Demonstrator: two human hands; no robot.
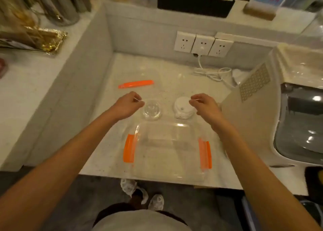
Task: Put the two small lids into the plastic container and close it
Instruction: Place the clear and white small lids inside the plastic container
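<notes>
Table [174, 70], pale speckled stone, is walled on the left and at the back; the near edge is open, and the right side is closed off by a white appliance [262, 108]. Open room is seen on the left part and behind the lids.

One plastic container [167, 150], clear, is set at the near edge with two orange clips [129, 148] on its left and right sides. Whether its cover is on cannot be told.

One more orange clip strip [136, 84] is laid apart, far left on the table.

Three wall sockets [202, 44] are counted on the back wall, with one white cable [211, 73] coiled below. No writing can be read.

Two small lids are counted, both on the table just behind the container and not inside it: one clear lid [151, 111] on the left, one white lid [183, 109] on the right.

Left hand [128, 105] is held just beside the clear lid, fingers pinched on a thin pale edge. Right hand [204, 105] is held beside the white lid, pinched likewise. What is pinched cannot be told. The hands are well apart.
</notes>
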